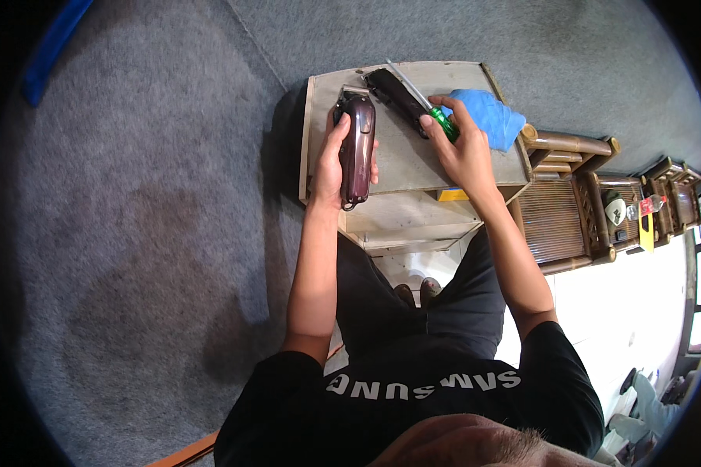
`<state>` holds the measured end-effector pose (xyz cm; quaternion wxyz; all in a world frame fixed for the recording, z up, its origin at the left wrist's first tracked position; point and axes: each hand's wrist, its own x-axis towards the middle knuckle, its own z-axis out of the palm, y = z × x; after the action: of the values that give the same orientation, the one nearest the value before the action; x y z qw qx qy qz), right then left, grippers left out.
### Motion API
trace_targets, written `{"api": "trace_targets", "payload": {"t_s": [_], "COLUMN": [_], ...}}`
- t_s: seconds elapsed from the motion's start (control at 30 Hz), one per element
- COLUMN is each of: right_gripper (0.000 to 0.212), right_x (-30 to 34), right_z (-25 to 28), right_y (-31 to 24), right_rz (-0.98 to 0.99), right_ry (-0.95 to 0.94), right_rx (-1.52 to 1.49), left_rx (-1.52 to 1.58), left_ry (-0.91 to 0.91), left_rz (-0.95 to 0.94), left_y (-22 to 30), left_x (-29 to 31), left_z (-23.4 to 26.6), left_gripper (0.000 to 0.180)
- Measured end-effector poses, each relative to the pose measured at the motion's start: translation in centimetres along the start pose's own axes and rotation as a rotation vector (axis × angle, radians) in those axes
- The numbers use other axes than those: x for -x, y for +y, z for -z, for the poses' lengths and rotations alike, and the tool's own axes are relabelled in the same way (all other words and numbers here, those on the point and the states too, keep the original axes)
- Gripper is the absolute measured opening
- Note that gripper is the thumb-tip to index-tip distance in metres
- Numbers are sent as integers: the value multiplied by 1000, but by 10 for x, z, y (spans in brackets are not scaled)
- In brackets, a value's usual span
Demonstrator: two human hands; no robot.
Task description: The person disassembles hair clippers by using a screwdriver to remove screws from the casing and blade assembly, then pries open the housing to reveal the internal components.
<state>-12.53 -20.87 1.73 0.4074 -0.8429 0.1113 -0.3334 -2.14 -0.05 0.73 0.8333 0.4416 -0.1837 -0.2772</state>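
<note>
My left hand is closed around a dark maroon hair clipper, which stands upright with its metal blade at the far end. My right hand holds a screwdriver by its green handle, the thumb and index finger on either side. The metal shaft points away to the far left. Beneath and beside the shaft, a second dark hair clipper lies slanted on the small wooden table. A crumpled blue cloth is on the tabletop just beyond my right hand.
Below the tabletop, an open wooden shelf holds something yellow. A grey textured wall-like surface runs along the left and far side. Bamboo seats stand to the right, with a bottle and small items on them.
</note>
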Motion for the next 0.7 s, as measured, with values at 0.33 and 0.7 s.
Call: {"api": "trace_targets", "payload": {"t_s": [0.33, 0.7], "right_gripper": [36, 32], "right_x": [74, 85], "right_z": [78, 79], "right_y": [-16, 0], "right_rz": [-137, -254], "right_ry": [-233, -210], "right_rx": [-270, -389], "left_rx": [-317, -445], "left_ry": [-69, -155], "left_rz": [30, 9], "left_y": [10, 10], "left_x": [13, 17], "left_z": [-20, -30], "left_gripper": [46, 58]}}
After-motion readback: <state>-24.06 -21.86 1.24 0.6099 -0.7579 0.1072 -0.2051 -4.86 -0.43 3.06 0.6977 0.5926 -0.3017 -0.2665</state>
